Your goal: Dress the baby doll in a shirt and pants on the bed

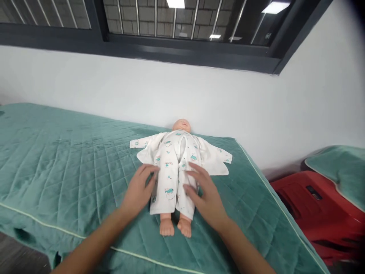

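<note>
A baby doll (181, 125) lies on its back, its head toward the wall and its bare feet toward me. White printed trousers (169, 179) cover its legs and reach up over the belly. Beneath it a white jacket (212, 156) lies spread open, sleeves out to both sides. My left hand (142, 186) is beside the trouser leg on the left, fingers bent and apart, thumb near the cloth. Over the other trouser leg is my right hand (203, 192), its fingers spread. Whether either hand touches the cloth, I cannot tell.
A green quilted cover (85, 171) with pale piping lies under the doll. At the right stands a red plastic stool or chair (302, 205), partly under a green cloth (339, 167). Behind are a white wall (114, 87) and a dark-framed window (185, 51) with bars.
</note>
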`<state>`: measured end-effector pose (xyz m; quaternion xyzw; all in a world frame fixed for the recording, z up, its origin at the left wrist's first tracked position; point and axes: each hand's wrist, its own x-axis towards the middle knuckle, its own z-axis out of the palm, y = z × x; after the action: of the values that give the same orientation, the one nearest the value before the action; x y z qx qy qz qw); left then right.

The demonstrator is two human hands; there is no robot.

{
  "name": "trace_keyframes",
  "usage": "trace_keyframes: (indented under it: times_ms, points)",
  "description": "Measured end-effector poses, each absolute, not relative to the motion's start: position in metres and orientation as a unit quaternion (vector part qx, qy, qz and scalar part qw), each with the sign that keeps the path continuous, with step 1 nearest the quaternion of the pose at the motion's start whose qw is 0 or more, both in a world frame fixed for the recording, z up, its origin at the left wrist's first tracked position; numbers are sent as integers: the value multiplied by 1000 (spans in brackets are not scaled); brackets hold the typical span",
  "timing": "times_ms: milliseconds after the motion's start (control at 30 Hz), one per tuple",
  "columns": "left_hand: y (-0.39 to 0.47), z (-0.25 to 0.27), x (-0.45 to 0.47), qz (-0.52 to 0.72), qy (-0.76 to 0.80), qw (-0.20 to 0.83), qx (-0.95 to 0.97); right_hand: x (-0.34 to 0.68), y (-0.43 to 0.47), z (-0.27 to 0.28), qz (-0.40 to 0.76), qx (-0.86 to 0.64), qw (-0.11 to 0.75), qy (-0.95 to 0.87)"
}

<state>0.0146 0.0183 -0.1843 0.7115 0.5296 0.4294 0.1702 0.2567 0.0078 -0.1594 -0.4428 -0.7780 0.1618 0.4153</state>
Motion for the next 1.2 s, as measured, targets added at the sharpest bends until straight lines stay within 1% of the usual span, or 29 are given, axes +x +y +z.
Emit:
trace_keyframes:
  times_ms: [100, 167, 333, 433, 500, 600, 767, 933, 1100, 1200]
  points:
    - [-34, -187, 25, 419, 515, 245, 707, 237, -24, -148, 161, -450, 297, -827]
    - [-53, -190, 31, 416, 520, 263, 698, 230, -34, -140, 151, -472, 245, -834]
    - [-63, -201, 40, 419, 522, 261, 695, 222, -38, -127, 116, -487, 159, -851]
    - [-63, -206, 42, 431, 515, 257, 695, 215, -38, -126, 98, -500, 129, -850]
    - [-65, -208, 42, 436, 510, 253, 697, 210, -40, -128, 91, -515, 129, -842]
    - [-68, -211, 41, 431, 515, 248, 699, 204, -44, -131, 96, -528, 151, -830]
    - [-70, -220, 40, 434, 544, 225, 682, 202, -49, -127, 91, -518, 178, -832]
    - [-76, -213, 38, 459, 540, 259, 656, 204, -61, -106, 65, -479, 204, -851]
    - [-96, -192, 39, 481, 553, 262, 628, 207, -71, -97, 71, -459, 192, -865]
    - [-104, -195, 38, 464, 578, 258, 620, 208, -75, -103, 85, -468, 171, -863]
